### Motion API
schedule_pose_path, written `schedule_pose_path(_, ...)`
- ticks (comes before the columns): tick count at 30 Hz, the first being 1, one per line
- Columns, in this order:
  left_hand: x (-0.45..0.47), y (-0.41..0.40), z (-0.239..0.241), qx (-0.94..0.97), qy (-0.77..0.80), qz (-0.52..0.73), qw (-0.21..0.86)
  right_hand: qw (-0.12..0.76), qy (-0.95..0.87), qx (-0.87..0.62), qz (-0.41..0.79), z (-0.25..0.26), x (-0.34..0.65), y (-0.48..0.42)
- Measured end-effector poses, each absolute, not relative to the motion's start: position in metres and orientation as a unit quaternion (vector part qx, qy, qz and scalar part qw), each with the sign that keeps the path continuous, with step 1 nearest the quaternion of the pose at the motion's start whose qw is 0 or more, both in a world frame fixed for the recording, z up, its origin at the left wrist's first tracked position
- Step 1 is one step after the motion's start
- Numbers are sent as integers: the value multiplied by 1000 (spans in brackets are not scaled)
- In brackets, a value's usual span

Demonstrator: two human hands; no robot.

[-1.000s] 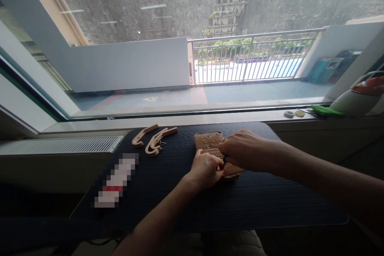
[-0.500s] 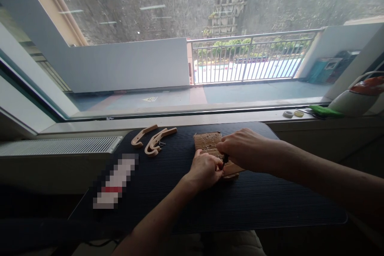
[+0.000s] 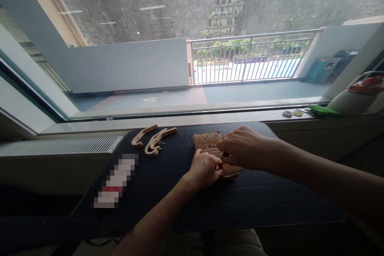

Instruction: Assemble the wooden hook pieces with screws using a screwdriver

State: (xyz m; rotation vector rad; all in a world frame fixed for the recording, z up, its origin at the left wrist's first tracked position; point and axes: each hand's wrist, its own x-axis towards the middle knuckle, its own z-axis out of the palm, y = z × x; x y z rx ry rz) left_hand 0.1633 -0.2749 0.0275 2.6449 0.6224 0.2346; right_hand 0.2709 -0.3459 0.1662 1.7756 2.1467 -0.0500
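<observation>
A light wooden piece (image 3: 233, 169) lies on a stack of corrugated cardboard (image 3: 207, 140) pitted with holes; its far end is hidden under my hands. My left hand (image 3: 206, 168) is closed over the near-left end of the wood, its fingertips bent together. Just right of it, my right hand (image 3: 240, 148) grips a small dark tool (image 3: 225, 154) from above. Most of that tool is covered by the fingers, so its kind cannot be made out. To the left, curved wooden hooks (image 3: 159, 141) rest on the dark table, with small metal screws (image 3: 162, 144) beside them.
The black table (image 3: 168, 192) has a pixelated strip (image 3: 117, 180) at its left. A window sill (image 3: 186, 119) runs behind it, holding tape rolls (image 3: 287, 113), a green item (image 3: 324, 110) and a white pot (image 3: 351, 100). A radiator (image 3: 60, 146) stands at left.
My right hand has turned and shifted slightly left, and less of the dark tool shows beneath it. My left hand and the cardboard stay in place.
</observation>
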Motion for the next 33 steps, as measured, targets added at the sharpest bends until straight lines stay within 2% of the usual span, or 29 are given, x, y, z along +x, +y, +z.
schedule_pose_path(5,163,-274,30,944,232,84,220,149,786,598,-55,162,277,-346)
schedule_pose_path(13,159,-259,43,916,202,36,344,123,797,587,-73,155,285,-349)
schedule_pose_path(21,161,-262,48,931,200,19,305,140,788,595,-75,156,281,-350)
schedule_pose_path(33,165,-273,27,936,219,105,253,150,771,617,-57,156,279,-348)
